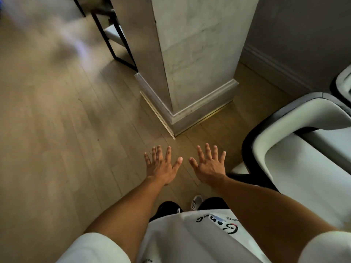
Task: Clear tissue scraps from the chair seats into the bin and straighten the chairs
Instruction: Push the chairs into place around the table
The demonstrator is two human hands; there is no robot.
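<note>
My left hand and my right hand are stretched out side by side over the wooden floor, palms down, fingers spread, holding nothing. A white cushioned chair with a black frame stands to the right of my right hand; what shows of its seat is bare. A second white chair is partly visible at the right edge. No tissue scraps or bin are in view.
A square marble-look pillar with a white base moulding rises straight ahead of my hands. A black metal-framed stool or chair stands behind the pillar at the upper left. Wood floor stretches to the left. A grey wall with skirting runs at the upper right.
</note>
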